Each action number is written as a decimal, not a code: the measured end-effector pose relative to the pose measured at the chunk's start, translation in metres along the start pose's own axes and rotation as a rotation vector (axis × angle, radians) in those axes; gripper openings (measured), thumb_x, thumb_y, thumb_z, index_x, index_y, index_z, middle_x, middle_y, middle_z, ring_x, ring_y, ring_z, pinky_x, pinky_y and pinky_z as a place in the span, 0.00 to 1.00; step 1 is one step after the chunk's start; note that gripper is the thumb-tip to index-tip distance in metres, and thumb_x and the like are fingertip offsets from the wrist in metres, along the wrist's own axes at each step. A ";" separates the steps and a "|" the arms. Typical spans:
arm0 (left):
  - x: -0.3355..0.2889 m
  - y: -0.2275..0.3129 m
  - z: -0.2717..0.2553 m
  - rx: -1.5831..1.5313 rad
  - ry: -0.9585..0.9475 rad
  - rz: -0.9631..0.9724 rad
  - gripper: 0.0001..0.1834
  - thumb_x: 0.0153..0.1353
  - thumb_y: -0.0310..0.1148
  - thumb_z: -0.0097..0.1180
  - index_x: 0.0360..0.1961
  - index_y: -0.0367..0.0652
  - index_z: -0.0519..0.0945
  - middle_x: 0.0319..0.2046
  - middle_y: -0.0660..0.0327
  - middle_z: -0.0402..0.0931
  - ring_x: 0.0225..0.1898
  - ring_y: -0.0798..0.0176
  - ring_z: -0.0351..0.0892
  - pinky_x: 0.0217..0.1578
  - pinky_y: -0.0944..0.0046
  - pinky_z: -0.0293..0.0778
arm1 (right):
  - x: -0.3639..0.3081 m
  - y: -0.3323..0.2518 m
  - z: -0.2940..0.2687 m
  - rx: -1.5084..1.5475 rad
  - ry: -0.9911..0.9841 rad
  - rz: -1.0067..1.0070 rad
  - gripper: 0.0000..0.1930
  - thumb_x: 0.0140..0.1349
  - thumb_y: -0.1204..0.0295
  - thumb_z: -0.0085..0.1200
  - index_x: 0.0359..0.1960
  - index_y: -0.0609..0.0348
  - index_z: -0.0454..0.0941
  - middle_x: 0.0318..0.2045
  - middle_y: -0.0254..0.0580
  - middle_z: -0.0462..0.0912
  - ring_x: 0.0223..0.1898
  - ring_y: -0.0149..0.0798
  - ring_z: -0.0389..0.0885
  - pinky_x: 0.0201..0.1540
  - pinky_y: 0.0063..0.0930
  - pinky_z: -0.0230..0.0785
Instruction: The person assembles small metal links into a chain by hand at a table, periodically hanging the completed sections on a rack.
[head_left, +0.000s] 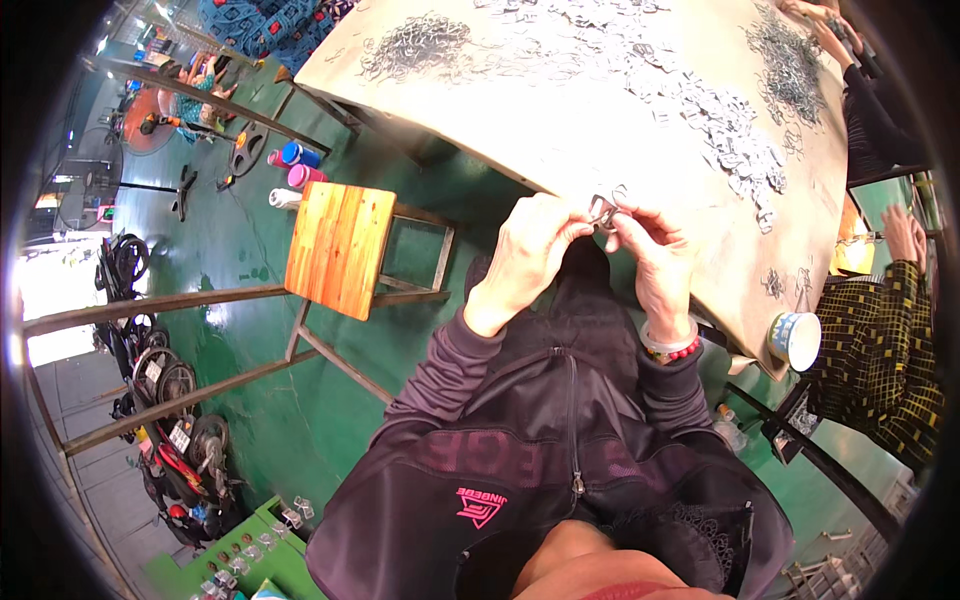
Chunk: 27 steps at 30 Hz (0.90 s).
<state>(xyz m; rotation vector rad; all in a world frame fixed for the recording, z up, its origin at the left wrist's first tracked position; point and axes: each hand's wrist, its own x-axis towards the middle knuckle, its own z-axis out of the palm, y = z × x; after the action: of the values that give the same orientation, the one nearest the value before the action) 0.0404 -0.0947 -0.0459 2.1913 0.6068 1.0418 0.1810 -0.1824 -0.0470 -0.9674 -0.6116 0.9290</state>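
Hands meet at centre of frame, just at near edge of table [560, 130]; left hand [525, 262] and right hand [652, 262] both pinch small metal clip [603, 211] between fingertips, fingers curled tight round it; heaps of grey metal pieces [735, 135] spread over table top, upper right; wire pile [415, 45] upper centre-left; wooden stool [340, 248] left of hands on green floor; white cup [796, 338] right, at table corner; co-worker's checked sleeve [880, 350] far right
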 end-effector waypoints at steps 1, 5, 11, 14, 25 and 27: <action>-0.001 -0.002 0.001 -0.001 -0.005 0.007 0.07 0.51 0.26 0.60 0.33 0.43 0.78 0.29 0.61 0.78 0.32 0.57 0.75 0.35 0.61 0.70 | 0.001 0.002 0.003 0.002 0.006 -0.006 0.10 0.55 0.84 0.55 0.39 0.67 0.78 0.32 0.43 0.82 0.29 0.30 0.79 0.32 0.19 0.73; 0.001 -0.015 0.009 -0.008 -0.036 0.036 0.12 0.48 0.27 0.63 0.36 0.40 0.78 0.32 0.59 0.78 0.34 0.57 0.77 0.37 0.62 0.71 | 0.010 0.003 0.002 0.155 0.088 0.022 0.09 0.56 0.85 0.53 0.39 0.68 0.78 0.32 0.47 0.82 0.30 0.34 0.82 0.35 0.24 0.77; 0.082 -0.081 0.034 -0.149 -0.016 -0.330 0.10 0.61 0.25 0.51 0.42 0.35 0.79 0.38 0.54 0.80 0.45 0.69 0.77 0.39 0.71 0.74 | 0.024 -0.019 -0.014 0.168 0.153 0.008 0.09 0.57 0.84 0.52 0.40 0.68 0.76 0.32 0.48 0.81 0.30 0.36 0.82 0.36 0.28 0.78; 0.144 -0.140 0.072 0.183 -0.019 0.010 0.08 0.56 0.28 0.56 0.35 0.38 0.82 0.29 0.54 0.78 0.33 0.56 0.78 0.34 0.61 0.73 | 0.028 -0.030 -0.016 0.101 0.160 -0.035 0.08 0.56 0.83 0.53 0.39 0.67 0.76 0.31 0.48 0.81 0.29 0.38 0.81 0.35 0.29 0.77; 0.131 -0.147 0.064 0.484 -0.182 0.129 0.06 0.54 0.22 0.50 0.34 0.35 0.76 0.30 0.52 0.74 0.38 0.48 0.72 0.39 0.54 0.70 | -0.005 -0.040 -0.005 0.048 -0.024 -0.053 0.09 0.54 0.88 0.53 0.37 0.70 0.77 0.32 0.47 0.80 0.29 0.36 0.81 0.34 0.24 0.75; 0.129 -0.131 0.041 0.309 -0.094 0.114 0.06 0.55 0.23 0.49 0.34 0.35 0.75 0.30 0.51 0.75 0.38 0.48 0.73 0.39 0.54 0.70 | -0.017 -0.036 -0.006 -0.007 -0.072 0.009 0.09 0.54 0.89 0.53 0.36 0.69 0.78 0.32 0.45 0.79 0.29 0.32 0.79 0.33 0.21 0.75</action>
<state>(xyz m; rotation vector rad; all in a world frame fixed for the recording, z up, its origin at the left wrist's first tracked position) 0.1309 0.0636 -0.0921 2.5546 0.6416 0.9458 0.1909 -0.2092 -0.0181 -0.9471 -0.6722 0.9730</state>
